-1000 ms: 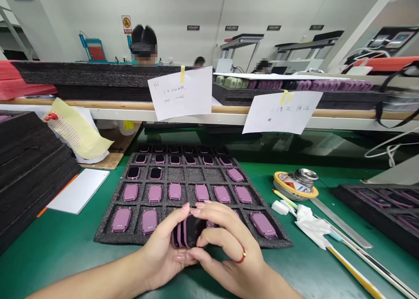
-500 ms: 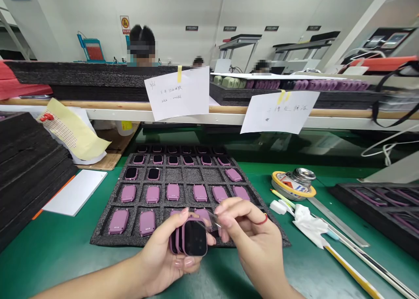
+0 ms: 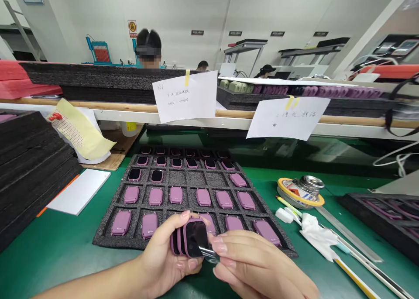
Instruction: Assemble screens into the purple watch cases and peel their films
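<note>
My left hand [image 3: 166, 251] is closed round a small stack of purple smartwatch cases [image 3: 193, 238], the front one with its black screen turned toward me. Pinched in the fingers of my right hand [image 3: 252, 259] is a clear protective film [image 3: 209, 253], bent and lying over the lower right of that screen. Behind both hands a black foam tray [image 3: 104, 235] holds more purple watch cases in its compartments. The nearer ones, such as this watch case [image 3: 149, 225], lie back side up; farther ones, like this watch [image 3: 157, 175], show black screens.
Right of the tray are a yellow tape roll [image 3: 284, 187] with a metal-topped container, a white cloth [image 3: 317, 235], sticks and a steel ruler [image 3: 350, 235]. Foam trays are stacked at left [image 3: 32, 172]. A shelf [image 3: 131, 115] with taped paper notes crosses behind; people sit beyond it.
My right hand has moved down and turned, bringing the film from the screen's upper right corner to its lower right. The view has shifted slightly. My left hand keeps its hold.
</note>
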`<state>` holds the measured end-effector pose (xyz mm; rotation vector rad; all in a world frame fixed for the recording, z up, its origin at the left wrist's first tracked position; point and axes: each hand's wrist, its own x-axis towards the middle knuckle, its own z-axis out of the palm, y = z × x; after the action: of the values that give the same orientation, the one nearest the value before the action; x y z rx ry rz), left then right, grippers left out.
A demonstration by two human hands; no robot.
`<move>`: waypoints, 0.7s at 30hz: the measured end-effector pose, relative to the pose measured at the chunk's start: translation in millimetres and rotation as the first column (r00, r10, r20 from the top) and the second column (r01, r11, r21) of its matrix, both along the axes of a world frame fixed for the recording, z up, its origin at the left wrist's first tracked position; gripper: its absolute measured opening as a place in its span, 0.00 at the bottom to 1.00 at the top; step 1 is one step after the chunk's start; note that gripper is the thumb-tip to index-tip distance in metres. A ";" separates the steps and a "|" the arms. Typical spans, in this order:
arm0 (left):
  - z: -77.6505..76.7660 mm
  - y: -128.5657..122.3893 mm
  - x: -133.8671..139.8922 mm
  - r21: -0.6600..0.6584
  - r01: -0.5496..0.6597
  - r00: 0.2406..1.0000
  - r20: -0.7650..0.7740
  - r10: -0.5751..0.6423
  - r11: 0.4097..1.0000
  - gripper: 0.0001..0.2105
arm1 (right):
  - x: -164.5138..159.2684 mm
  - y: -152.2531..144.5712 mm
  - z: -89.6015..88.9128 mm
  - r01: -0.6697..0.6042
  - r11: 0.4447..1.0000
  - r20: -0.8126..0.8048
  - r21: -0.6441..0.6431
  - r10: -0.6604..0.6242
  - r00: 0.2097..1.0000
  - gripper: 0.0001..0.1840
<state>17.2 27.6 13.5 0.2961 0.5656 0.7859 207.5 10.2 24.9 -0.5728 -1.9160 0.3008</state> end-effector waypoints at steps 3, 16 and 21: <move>0.1 -0.2 -0.4 -0.022 -0.023 1.000 -0.011 0.023 0.999 0.17 | -4.7 -0.9 -0.6 0.022 0.998 -0.005 -0.052 -0.022 1.000 0.20; -0.5 1.2 0.6 -0.018 -0.029 0.999 0.036 0.029 0.999 0.16 | -11.7 6.4 -6.2 0.106 0.989 0.135 0.106 -0.120 0.984 0.08; -2.8 1.2 0.4 -0.004 -0.022 1.000 0.012 0.022 1.000 0.17 | -18.9 16.9 0.0 0.103 0.970 0.175 0.222 -0.144 0.974 0.15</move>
<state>17.5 28.8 10.7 0.2820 0.5598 0.8072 188.6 27.2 24.9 -0.5925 -2.0534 -0.0409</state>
